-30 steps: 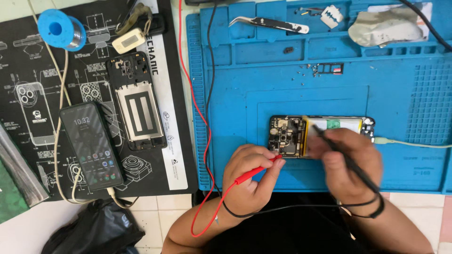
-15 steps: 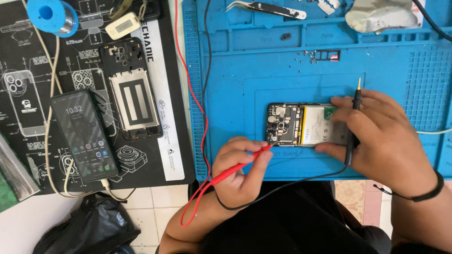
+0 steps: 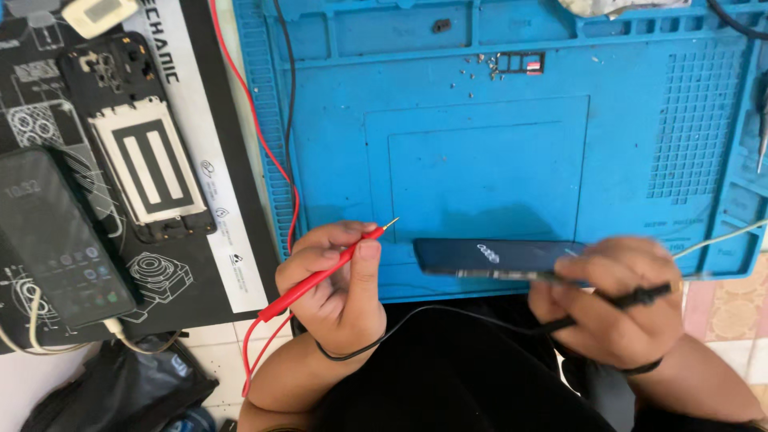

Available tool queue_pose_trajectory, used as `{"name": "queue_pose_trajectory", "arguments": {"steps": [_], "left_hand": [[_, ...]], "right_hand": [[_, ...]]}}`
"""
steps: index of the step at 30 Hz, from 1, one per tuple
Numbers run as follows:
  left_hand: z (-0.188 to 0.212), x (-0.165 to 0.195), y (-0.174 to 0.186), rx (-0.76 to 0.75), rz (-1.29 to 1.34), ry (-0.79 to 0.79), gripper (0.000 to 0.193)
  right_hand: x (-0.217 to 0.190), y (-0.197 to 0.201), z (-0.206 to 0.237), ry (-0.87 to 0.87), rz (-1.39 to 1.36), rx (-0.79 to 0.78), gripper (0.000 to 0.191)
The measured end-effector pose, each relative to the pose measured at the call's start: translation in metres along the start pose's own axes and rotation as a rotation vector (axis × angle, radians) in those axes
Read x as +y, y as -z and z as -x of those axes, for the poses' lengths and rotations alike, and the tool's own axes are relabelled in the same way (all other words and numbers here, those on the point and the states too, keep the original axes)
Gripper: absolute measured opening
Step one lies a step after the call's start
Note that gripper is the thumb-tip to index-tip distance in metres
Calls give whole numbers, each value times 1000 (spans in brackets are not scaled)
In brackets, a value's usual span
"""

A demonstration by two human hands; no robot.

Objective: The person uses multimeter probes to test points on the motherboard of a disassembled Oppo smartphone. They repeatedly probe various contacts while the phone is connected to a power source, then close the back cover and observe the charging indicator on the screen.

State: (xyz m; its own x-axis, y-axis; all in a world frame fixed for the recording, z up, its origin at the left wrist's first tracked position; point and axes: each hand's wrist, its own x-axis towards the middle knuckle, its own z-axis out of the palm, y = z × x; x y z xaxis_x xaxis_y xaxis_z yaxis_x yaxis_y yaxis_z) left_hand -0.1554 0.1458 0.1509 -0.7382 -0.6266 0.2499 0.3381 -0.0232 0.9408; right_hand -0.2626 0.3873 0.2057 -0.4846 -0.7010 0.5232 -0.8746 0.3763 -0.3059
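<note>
The left hand sits at the near edge of the blue work mat, its grip pinched round a red probe: thumb and fingers press on the red shaft, and the bare metal tip points up and to the right, over the mat and just short of the phone. A red lead runs from the back of the probe down past the wrist, loops, and climbs along the left edge of the mat toward the far side of the table.

The right hand is at the near right part of the mat, blurred. Its grip is closed on a black probe, which lies across the fingers pointing left; its black lead sags back toward the left wrist. The same hand also touches the right end of the phone, which lies dark side up, tilted with its long edge along the near edge of the mat. Whether the fingers clamp the phone or only rest on it cannot be told through the blur.

A white cable leaves toward the right edge of the mat. Small screws lie scattered near the far edge of the mat, beside a small tray part.

On the black printed mat to the left lie a phone back frame with a pale coil panel, and nearer the left edge a second phone with its screen lit and a cable plugged in. A black bag lies at the near left corner
</note>
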Motion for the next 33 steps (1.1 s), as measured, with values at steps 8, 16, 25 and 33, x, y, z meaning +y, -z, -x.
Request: {"name": "queue_pose_trajectory", "arguments": {"steps": [8,16,25,33], "left_hand": [[-1,6,0,-40,-56,8,40],[-1,8,1,-69,-47,26,41],[-1,8,0,-65,-48,18,42],[0,5,2,-45,-35,8,42]], "right_hand": [[-13,3,30,76,-166,-69,47],[-19,-4,37,46,-94,-19,47],[-18,-7,36,61,-102,16,42],[-4,-1,3,-13,-5,-7,32]]}}
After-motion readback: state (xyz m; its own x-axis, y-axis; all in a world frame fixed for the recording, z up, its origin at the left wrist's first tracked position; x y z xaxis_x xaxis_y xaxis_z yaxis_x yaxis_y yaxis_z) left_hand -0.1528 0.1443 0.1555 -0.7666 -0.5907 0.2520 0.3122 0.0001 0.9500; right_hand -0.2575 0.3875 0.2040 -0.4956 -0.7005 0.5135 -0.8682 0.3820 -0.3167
